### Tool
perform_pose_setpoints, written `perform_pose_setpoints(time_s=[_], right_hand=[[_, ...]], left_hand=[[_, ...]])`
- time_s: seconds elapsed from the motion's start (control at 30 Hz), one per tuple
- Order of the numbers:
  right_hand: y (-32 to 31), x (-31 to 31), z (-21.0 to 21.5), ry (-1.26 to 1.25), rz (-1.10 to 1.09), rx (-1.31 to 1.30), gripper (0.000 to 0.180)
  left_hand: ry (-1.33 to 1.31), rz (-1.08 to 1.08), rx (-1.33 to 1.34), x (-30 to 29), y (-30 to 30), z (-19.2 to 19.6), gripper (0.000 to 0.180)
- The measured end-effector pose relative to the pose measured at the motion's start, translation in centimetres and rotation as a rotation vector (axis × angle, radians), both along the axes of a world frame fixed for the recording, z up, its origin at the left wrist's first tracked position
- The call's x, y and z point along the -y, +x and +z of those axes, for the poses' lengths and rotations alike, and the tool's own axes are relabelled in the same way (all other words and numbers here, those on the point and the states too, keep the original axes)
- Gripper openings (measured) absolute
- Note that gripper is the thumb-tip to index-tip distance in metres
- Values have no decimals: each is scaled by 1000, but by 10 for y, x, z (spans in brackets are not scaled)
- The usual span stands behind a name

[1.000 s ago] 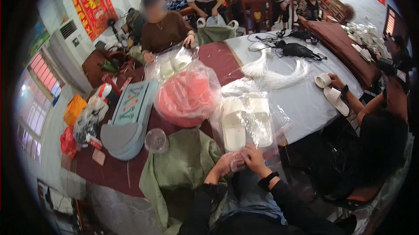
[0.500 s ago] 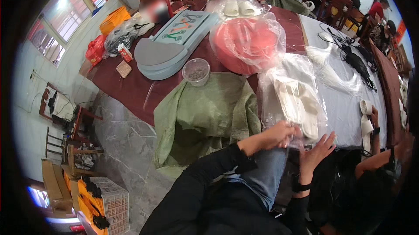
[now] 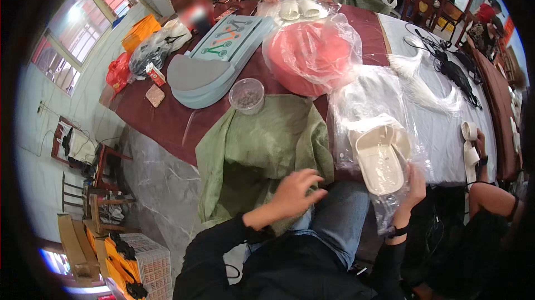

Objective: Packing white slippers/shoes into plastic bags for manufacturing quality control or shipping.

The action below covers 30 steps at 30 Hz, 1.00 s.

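Cream slippers (image 3: pixel 383 166) are seen inside a clear plastic bag (image 3: pixel 365 91) at the near table edge, in front of the right hand; the lower end of the bag is hung past the edge. Right hand (image 3: pixel 413 189) is placed at the bag's right side, fingers straight along the slippers; whether plastic is pinched can't be told. Left hand (image 3: pixel 296 193) is empty, fingers loosely spread, held over the sack's lower right part, apart from the bag.

Surroundings: left of the bag, the near edge is blocked by a green woven sack (image 3: pixel 267 138), draped over and down the front. A clear round tub (image 3: pixel 246 95) with small grey contents is set at the sack's top edge. Far side is crowded by a plastic-wrapped red bundle (image 3: pixel 312 54), just beyond the bag's upper left. A blue-grey board (image 3: pixel 212 66) is laid further left. To the right, white strands (image 3: pixel 433 98) and black strappy items (image 3: pixel 458 74) are spread on the grey cover (image 3: pixel 446 158). A co-worker's hand (image 3: pixel 481 144) is seen by another slipper (image 3: pixel 470 131) at far right.
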State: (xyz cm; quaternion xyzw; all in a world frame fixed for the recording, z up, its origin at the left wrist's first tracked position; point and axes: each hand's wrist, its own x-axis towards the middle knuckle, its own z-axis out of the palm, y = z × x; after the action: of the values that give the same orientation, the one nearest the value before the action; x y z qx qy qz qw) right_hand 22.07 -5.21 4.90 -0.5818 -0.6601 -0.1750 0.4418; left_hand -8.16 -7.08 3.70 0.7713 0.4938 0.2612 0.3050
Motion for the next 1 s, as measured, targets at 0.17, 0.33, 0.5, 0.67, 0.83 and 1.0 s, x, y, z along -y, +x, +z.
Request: perform_pose_setpoints(time_s=[0.17,0.33,0.5,0.67,0.83,1.0], right_hand=[[-25,19,23,-81,-85,-464,15],[-26,32,-10,-420,271,-751,18],[-39,30,-51,-1035,816,-983,20],[-156,33,-15,-588,919,-801,12],[-182,33,-55,-646,984,-559,20],[-184,24,-63,-700,948,-596,30]], left_hand=[[-140,311,-520,25,-81,-64,68],[-601,205,-316,48,-87,-99,98],[125,120,-118,67,-60,-113,79],[101,-46,-147,64,-65,-111,77],[66,-217,-171,64,-75,-111,75],[27,-397,-190,63,-84,-112,73]])
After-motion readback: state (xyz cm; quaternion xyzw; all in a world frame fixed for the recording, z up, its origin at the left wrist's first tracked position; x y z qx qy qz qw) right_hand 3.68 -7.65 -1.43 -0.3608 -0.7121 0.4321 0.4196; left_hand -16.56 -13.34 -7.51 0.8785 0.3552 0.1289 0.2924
